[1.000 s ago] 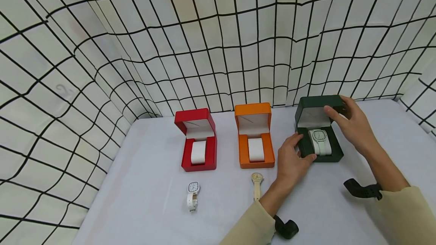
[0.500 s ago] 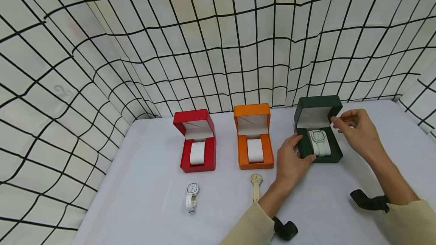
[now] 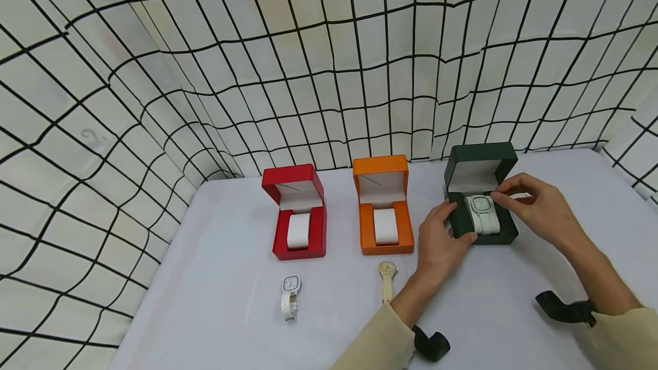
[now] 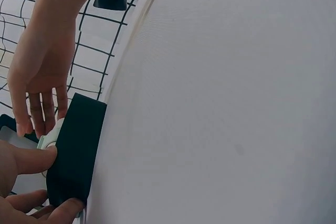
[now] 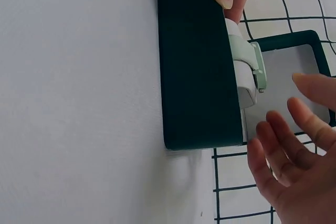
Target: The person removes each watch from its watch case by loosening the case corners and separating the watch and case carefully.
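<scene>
A dark green watch box (image 3: 459, 221) stands with its lid up at the right of the table. Inside it, a pale green watch (image 3: 482, 204) is wrapped around a white cushion (image 5: 245, 87). My left hand (image 3: 443, 241) grips the box's near left corner, thumb at the front and fingers along the side. My right hand (image 3: 540, 210) hovers over the box's right side, close to the watch. In the right wrist view its fingers are loosely bent, apart from the watch, with nothing between them.
An open red box (image 3: 319, 236) and an open orange box (image 3: 367, 233) stand to the left, each with a bare white cushion. In front lie a white watch (image 3: 291, 284) and a cream watch (image 3: 388, 273). Black wire mesh (image 3: 334, 73) rises behind the table.
My right hand has left the green box's lid and come down toward the watch's right side. My left hand has kept its grip on the box.
</scene>
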`<state>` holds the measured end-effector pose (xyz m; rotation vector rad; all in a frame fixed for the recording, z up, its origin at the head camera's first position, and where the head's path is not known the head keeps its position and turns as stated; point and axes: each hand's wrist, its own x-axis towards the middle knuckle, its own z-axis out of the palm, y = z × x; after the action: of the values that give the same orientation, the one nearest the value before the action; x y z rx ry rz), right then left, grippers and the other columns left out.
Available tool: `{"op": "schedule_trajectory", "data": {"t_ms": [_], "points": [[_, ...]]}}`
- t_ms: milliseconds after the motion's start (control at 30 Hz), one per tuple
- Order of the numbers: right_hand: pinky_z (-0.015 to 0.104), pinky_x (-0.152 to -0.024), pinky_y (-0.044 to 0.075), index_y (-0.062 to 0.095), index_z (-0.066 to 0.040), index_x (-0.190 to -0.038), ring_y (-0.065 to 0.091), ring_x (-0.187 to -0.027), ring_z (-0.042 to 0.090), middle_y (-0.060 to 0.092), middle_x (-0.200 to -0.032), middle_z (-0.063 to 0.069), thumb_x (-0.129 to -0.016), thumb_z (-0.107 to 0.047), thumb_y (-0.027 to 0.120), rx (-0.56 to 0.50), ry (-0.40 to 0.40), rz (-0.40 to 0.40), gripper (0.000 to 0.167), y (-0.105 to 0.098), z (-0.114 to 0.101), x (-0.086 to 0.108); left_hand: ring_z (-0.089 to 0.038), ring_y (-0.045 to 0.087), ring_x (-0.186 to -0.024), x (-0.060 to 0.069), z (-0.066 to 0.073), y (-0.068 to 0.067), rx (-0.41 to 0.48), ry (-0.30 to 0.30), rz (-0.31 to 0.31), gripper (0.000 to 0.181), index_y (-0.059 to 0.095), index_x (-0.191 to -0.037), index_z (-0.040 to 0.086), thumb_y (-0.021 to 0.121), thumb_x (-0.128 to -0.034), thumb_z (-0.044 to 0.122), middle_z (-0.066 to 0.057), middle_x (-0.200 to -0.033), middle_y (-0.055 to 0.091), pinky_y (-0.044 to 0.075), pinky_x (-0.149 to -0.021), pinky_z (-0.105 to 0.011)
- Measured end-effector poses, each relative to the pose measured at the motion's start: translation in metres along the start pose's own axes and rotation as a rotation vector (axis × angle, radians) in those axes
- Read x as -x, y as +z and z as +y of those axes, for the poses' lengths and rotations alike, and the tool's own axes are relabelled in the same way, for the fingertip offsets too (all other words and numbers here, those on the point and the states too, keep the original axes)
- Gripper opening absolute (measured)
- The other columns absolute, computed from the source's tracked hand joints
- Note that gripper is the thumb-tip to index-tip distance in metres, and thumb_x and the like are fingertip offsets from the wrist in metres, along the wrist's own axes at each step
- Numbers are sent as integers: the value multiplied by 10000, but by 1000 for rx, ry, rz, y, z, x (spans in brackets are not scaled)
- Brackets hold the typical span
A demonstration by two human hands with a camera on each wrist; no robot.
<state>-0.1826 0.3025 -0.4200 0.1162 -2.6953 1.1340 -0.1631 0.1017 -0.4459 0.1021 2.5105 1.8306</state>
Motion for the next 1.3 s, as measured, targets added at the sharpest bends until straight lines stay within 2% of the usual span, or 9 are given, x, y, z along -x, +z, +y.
{"op": "schedule_trajectory", "data": {"t_ms": [200,300,467,867,1067,1167,1300], "points": [[-9,-820,432,708,-111,-1194,523,-980,-146,652,-1123,-21,-954,-202,769,-46,-113,-63,264,5,2,1,-94,548,-1382,-1,0,0,-15,2,-4,608,664,-1387,112,879,-820,64,30,-1521,581,543,-937,-123],[-2,-846,427,710,-135,-1228,531,-1009,-101,643,-1166,3,-923,-153,798,-46,-165,-84,318,7,2,0,-83,548,-1377,-1,0,0,-15,3,-1,604,667,-1385,116,879,-821,70,38,-1519,582,540,-933,-119],[40,-857,431,701,-162,-1282,500,-1033,-120,654,-1234,15,-886,-140,835,-9,-207,-124,419,9,3,-1,-78,550,-1370,-1,-1,0,-15,3,-3,601,668,-1385,119,879,-823,75,37,-1520,583,539,-922,-114],[138,-866,473,671,-155,-1359,437,-1018,-138,680,-1311,126,-883,-237,847,65,-176,-218,515,9,4,-3,-83,546,-1378,0,-1,-1,-11,4,-9,606,666,-1387,117,878,-822,68,28,-1529,576,539,-928,-115],[118,-876,464,679,-157,-1336,446,-1002,-146,694,-1299,115,-871,-224,857,67,-181,-221,503,8,4,-4,-88,555,-1373,0,-1,-1,1,6,-16,614,660,-1393,111,878,-821,60,17,-1534,572,546,-940,-133],[143,-890,473,687,-173,-1321,473,-1022,-98,700,-1292,102,-861,-236,868,62,-171,-226,499,7,4,-4,-95,558,-1375,0,0,-2,-2,10,-18,615,658,-1396,108,876,-823,61,12,-1535,572,548,-940,-138],[248,-919,499,689,-210,-1323,498,-1078,-6,691,-1306,85,-857,-284,871,57,-148,-237,506,6,3,-3,-102,560,-1377,1,1,-2,-13,12,-15,613,658,-1397,109,876,-825,66,12,-1532,575,548,-936,-136]]}}
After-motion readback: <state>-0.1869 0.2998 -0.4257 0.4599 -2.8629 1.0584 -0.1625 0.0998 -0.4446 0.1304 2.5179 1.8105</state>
